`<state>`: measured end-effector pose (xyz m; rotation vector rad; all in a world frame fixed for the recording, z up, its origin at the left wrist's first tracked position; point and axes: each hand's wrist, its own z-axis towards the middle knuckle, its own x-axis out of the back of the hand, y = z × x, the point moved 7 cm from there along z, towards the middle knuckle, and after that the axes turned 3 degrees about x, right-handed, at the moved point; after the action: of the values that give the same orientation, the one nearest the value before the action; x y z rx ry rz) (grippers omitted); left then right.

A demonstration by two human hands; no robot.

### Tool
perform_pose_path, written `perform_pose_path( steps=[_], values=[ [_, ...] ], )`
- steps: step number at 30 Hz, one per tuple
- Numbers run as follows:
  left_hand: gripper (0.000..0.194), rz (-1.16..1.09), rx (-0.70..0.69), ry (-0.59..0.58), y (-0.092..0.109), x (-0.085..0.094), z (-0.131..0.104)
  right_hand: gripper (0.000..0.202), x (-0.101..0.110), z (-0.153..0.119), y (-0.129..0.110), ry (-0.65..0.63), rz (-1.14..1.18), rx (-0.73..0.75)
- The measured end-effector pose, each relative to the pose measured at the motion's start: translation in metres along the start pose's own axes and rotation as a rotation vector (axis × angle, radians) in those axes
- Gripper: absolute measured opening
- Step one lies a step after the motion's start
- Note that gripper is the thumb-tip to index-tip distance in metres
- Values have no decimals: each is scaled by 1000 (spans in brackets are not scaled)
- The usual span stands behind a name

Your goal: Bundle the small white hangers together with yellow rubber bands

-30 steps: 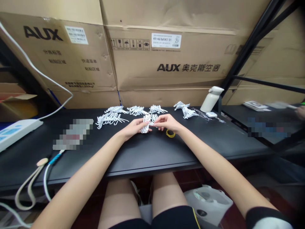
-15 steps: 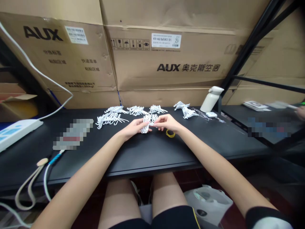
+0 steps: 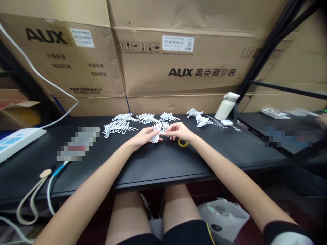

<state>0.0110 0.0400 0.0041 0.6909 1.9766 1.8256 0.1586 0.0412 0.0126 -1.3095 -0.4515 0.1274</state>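
A bundle of white wire hooks [image 3: 156, 133] is gripped between the thumb and fingers of my left hand [image 3: 144, 137], held just above the black table. My right hand [image 3: 179, 132] is closed in a pinch at the bundle's right side, its fingertips on what looks like the end of a white hook; the fingers partly hide it. More white hooks [image 3: 166, 126] show behind the two hands. Yellow rubber bands [image 3: 183, 143] lie on the table just under my right hand.
Several piles of white hooks [image 3: 117, 127] lie along the back, with a gathered bundle [image 3: 198, 117] farther right. A white bottle [image 3: 227, 106], a small white case [image 3: 226, 123], a blurred-out phone-like object [image 3: 79, 143] and a power strip [image 3: 19, 141] are on the table [image 3: 153, 166]. Cardboard boxes [image 3: 178, 85] stand behind.
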Motion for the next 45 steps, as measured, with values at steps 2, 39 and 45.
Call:
perform_pose_path(
  steps=[2,39,45],
  values=[
    [50,-6,5,2,0,0,0,33,0,0,0,-1,-1,-1],
    [48,-67,10,-2,-5,0,2,34,0,-2,-3,0,-25,-24],
    [47,-73,16,7,-5,0,2,33,0,-1,-2,-5,-24,-21]
  ],
)
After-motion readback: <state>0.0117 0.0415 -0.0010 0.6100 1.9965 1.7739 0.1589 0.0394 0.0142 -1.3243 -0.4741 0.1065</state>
